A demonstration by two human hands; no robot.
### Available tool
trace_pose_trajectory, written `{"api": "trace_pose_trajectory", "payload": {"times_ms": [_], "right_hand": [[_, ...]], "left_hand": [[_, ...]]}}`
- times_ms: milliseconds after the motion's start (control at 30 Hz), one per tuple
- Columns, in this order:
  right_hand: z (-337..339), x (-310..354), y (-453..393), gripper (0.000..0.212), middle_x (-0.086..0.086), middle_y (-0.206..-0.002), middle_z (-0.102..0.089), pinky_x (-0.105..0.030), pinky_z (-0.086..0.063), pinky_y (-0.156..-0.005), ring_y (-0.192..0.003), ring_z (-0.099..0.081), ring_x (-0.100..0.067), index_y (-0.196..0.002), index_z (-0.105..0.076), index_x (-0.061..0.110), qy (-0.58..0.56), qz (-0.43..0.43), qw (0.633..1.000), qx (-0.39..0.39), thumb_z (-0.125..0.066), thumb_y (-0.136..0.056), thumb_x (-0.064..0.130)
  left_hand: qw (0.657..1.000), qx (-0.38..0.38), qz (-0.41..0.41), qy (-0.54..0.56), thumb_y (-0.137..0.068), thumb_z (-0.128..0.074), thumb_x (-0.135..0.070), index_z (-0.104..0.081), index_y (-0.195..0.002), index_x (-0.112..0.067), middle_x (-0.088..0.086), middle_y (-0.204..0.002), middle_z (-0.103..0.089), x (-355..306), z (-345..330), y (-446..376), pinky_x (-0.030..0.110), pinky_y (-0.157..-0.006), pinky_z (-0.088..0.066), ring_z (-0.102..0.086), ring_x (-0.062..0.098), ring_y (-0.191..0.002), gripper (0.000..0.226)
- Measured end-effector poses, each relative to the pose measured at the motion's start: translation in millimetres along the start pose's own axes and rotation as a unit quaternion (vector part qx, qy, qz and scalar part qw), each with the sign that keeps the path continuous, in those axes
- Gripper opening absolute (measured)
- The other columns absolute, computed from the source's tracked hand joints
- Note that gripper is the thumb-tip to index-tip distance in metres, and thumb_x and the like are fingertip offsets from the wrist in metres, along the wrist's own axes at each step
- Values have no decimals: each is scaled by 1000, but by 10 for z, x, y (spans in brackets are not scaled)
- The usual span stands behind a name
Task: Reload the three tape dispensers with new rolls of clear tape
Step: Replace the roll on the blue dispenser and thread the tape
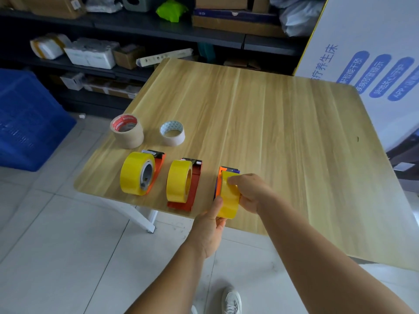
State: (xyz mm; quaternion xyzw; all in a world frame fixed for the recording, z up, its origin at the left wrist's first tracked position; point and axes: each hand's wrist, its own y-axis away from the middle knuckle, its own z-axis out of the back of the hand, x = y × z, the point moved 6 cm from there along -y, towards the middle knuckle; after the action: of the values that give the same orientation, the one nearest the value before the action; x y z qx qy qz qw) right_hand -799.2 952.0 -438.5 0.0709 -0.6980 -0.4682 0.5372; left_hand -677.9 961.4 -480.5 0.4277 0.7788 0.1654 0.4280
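Note:
Three tape dispensers stand in a row near the front edge of the wooden table (283,123). The left dispenser (158,166) and the middle dispenser (195,184) are red-orange, and each carries a yellow roll, the left roll (132,173) and the middle roll (178,181). The right dispenser (218,184) is orange. A third yellow roll (229,200) sits on it. My right hand (251,192) grips this roll from the right, with fingertips on its top. My left hand (210,223) holds the roll's lower front, thumb along the dispenser's side.
A tan tape roll (127,131) with a red core and a smaller whitish roll (172,133) lie behind the dispensers. A blue crate (25,123) stands on the floor at left. Dark shelves (158,28) with boxes fill the back. A white printed panel (367,64) leans at right.

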Motion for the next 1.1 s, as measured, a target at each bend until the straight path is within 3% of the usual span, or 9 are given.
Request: {"api": "trace_pose_trajectory", "payload": {"times_ms": [133,267,467,667,833,967,1100], "right_hand": [[-8,-42,-107,22,-26,-118,-63,-55,-50,-94,-107,-64,-37,-108,-56,0,-19,-13,1000,4,-58,-85,0],[-37,-21,-174,31,-21,-116,-64,-51,-51,-94,-103,-65,-33,-118,-56,1,-10,-8,1000,12,-61,-88,7],[-24,8,-239,17,-21,-115,-65,-49,-51,-94,-98,-64,-33,-108,-59,7,0,12,1000,14,-59,-91,8],[40,10,-251,4,-22,-112,-64,-52,-50,-95,-103,-64,-34,-91,-58,5,-23,14,999,32,-55,-93,4],[82,36,-238,5,-15,-91,-64,-48,-52,-88,-83,-64,-28,-98,-57,1,-56,9,998,30,-55,-94,3],[29,-4,-260,21,-17,-103,-65,-48,-54,-88,-88,-65,-29,-112,-57,1,-55,0,998,18,-58,-92,8],[16,-31,-267,22,-17,-107,-66,-47,-54,-87,-93,-66,-30,-113,-57,3,-63,-6,998,8,-59,-92,11]], "left_hand": [[1000,-25,-4,12,-91,-58,-27,-58,-104,-18,13,-127,-61,-45,-8,-38,41,-110,-36,-55,26,-121,16],[999,-46,-6,17,-93,-56,-30,-56,-97,-20,7,-113,-64,-83,-39,-46,45,-113,-32,-54,27,-121,11],[996,-94,7,2,-88,-62,-31,-51,-92,-20,7,-109,-59,-123,-82,9,47,-112,-34,-52,26,-116,16],[990,-132,30,-27,-87,-63,-35,-43,-115,-14,10,-122,-50,-129,-153,54,44,-113,-34,-46,31,-128,40],[984,-148,22,-94,-89,-61,-36,-50,-114,-18,5,-108,-57,-163,-206,45,42,-109,-40,-52,28,-121,33],[977,-175,28,-123,-87,-61,-43,-49,-114,-19,10,-126,-57,-187,-171,50,42,-107,-42,-51,31,-125,39],[972,-187,36,-137,-86,-62,-46,-50,-111,-16,7,-111,-58,-189,-142,28,41,-104,-45,-55,31,-119,40]]}}
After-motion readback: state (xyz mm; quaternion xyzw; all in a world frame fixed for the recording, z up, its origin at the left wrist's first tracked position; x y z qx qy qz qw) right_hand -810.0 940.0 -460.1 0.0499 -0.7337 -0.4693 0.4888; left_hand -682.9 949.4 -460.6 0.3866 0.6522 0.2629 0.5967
